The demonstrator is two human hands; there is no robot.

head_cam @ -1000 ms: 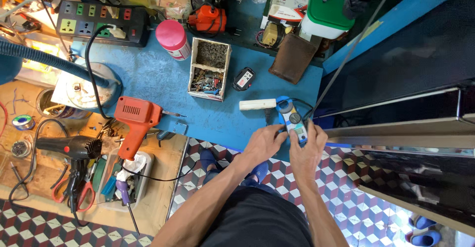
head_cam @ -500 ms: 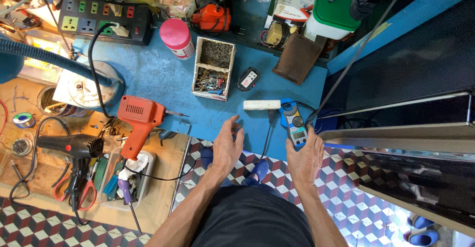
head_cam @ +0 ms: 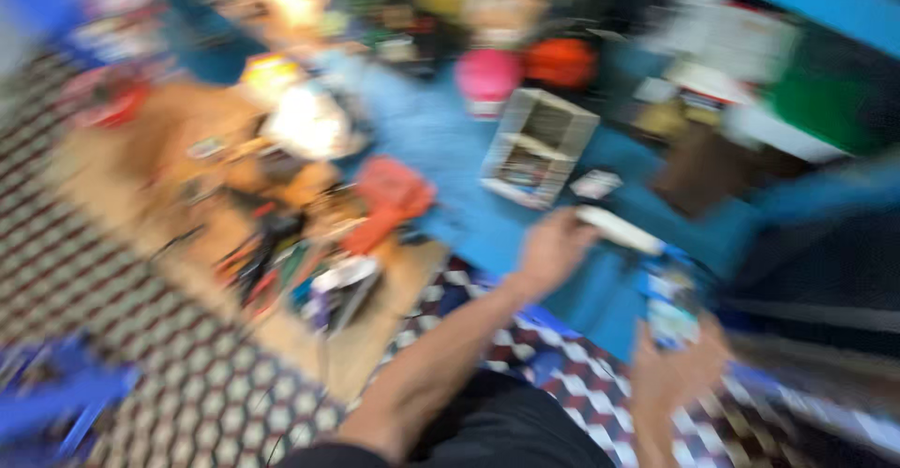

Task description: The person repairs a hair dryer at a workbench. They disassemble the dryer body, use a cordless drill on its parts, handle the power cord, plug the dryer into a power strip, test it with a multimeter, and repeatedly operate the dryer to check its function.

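The picture is blurry. The left hand (head_cam: 553, 248) rests on a white bar (head_cam: 619, 231) on the blue counter (head_cam: 441, 140). At five o'clock from it, the right hand (head_cam: 677, 367) is closed around a blue meter (head_cam: 670, 309). The bar seems about to be picked up; that needs fingers closing snugly.

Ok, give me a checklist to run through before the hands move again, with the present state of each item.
1. Left hand reaches the white bar-shaped piece on the blue table: ok, fingers at its end.
2. Left hand's grip closed on it: cannot tell, blurred.
3. Right hand holds the blue handheld meter: ok, fingers appear wrapped under it.
4. Meter screen readable: not ok, motion blur.
5. Small compartmented parts box apart from both hands: ok.
6. Orange power tool out of reach path: ok, off to the left.
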